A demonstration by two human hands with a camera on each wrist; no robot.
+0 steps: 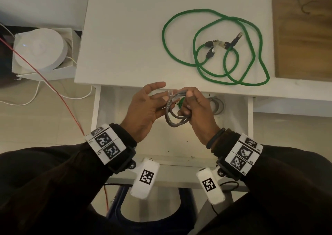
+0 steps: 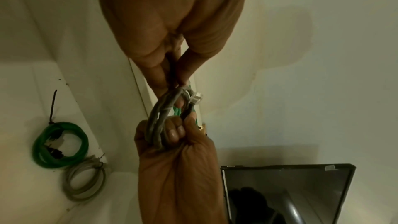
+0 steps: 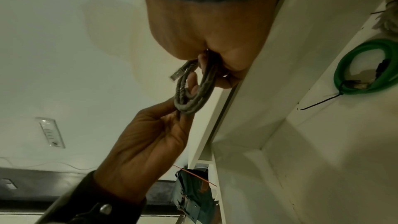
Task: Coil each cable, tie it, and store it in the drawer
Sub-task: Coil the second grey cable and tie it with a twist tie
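The coiled grey cable (image 1: 177,110) is held above the open drawer (image 1: 115,98). The right grip (image 1: 195,107) is curled round the coil's upper side; the left grip (image 1: 143,107) touches it with fingers mostly extended. In the drawer lie a tied green coil (image 2: 60,146) and a tied pale coil (image 2: 85,183). A loose green cable (image 1: 215,49) sprawls on the counter (image 1: 125,37).

Grey cable (image 1: 177,110) coiled, green cable (image 1: 215,49) loose
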